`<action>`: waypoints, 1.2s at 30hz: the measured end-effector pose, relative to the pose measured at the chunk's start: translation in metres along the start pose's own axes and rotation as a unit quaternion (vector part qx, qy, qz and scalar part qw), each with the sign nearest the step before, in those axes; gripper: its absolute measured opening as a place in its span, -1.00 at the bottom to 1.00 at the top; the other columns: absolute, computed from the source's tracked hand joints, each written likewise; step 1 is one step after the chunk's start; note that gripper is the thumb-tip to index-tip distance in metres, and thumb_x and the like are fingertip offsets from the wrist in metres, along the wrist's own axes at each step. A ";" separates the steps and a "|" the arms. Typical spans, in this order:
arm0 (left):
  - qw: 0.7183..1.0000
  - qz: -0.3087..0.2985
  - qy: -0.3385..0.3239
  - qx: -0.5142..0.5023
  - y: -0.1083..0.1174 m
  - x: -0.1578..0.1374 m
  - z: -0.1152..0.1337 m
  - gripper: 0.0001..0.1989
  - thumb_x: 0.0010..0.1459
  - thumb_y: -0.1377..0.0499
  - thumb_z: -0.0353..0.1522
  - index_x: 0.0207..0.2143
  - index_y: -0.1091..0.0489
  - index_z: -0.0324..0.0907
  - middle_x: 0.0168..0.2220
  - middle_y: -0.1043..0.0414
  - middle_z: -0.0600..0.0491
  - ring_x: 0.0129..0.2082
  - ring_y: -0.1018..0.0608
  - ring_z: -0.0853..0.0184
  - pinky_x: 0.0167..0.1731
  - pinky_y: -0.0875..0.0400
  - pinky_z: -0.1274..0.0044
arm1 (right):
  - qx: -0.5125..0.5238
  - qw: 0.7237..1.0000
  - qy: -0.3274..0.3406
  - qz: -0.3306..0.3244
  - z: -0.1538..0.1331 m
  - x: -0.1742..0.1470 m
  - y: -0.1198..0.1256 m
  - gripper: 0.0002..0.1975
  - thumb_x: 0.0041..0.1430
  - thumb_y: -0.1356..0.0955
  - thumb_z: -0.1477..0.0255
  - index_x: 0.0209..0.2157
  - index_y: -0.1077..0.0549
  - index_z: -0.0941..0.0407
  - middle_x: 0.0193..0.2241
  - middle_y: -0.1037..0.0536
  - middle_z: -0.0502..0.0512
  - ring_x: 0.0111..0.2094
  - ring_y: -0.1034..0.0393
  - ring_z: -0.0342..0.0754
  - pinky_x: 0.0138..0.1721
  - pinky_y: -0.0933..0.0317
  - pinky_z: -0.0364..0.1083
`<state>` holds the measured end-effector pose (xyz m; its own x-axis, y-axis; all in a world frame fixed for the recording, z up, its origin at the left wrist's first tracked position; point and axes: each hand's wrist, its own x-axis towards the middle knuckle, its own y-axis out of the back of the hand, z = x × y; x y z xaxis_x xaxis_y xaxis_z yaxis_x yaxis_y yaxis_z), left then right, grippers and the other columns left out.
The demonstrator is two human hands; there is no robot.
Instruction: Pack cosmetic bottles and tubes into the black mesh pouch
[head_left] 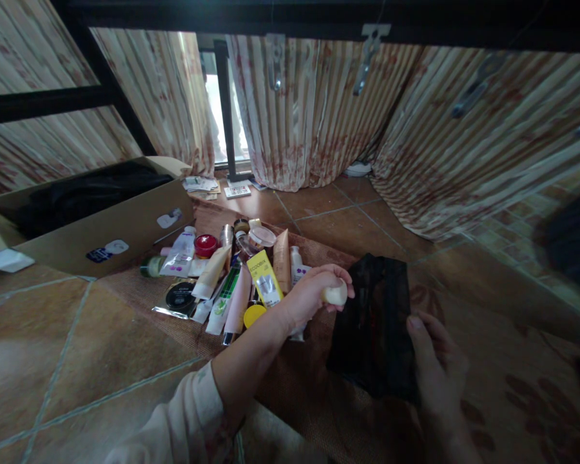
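Note:
My left hand is closed around a small container with a cream-coloured rounded end; my fingers hide the rest of it. It is close to the left side of a black see-through bag. On the bag's right edge, my right hand grips with the thumb in front. Left of my left hand lies a pile of cosmetics, with a yellow box, a pink tube, a red-lidded jar, a tan tube and a round black compact.
A cardboard box with black material inside stands at the left. The cosmetics lie on a brown mat over floor tiles. Striped curtains hang behind, and papers lie by the window gap. A dark bar crosses overhead.

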<state>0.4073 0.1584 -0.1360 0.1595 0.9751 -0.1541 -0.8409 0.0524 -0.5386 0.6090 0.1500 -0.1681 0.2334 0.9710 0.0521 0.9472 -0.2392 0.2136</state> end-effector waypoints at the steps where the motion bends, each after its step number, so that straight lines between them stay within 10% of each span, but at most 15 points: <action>1: 1.000 -0.005 0.000 -0.006 0.000 0.000 0.000 -0.81 -0.14 -0.09 -0.38 -0.39 -0.31 -0.24 -0.48 -0.39 0.05 -0.61 -0.38 0.46 -0.68 -0.10 0.67 | -0.001 1.000 0.000 0.000 -0.001 0.000 0.000 -0.56 -0.03 -0.41 0.05 -0.28 -0.52 0.12 -0.39 -0.57 0.07 -0.39 -0.41 -0.07 -0.38 -0.28 -0.12; 36: 0.999 -0.028 -0.005 -0.033 0.002 0.002 -0.004 -0.76 -0.19 -0.10 -0.43 -0.35 -0.30 -0.24 -0.46 -0.39 0.04 -0.51 -0.49 0.38 -0.62 -0.17 0.66 | 0.005 1.000 0.000 -0.009 0.001 0.000 0.001 -0.58 0.00 -0.41 0.08 -0.24 -0.52 0.12 -0.38 -0.56 0.08 -0.41 -0.41 -0.07 -0.41 -0.27 -0.12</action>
<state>0.4080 0.1593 -0.1402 0.1998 0.9733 -0.1131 -0.7949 0.0936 -0.5994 0.6097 0.1498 -0.1689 0.2159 0.9752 0.0492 0.9536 -0.2214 0.2042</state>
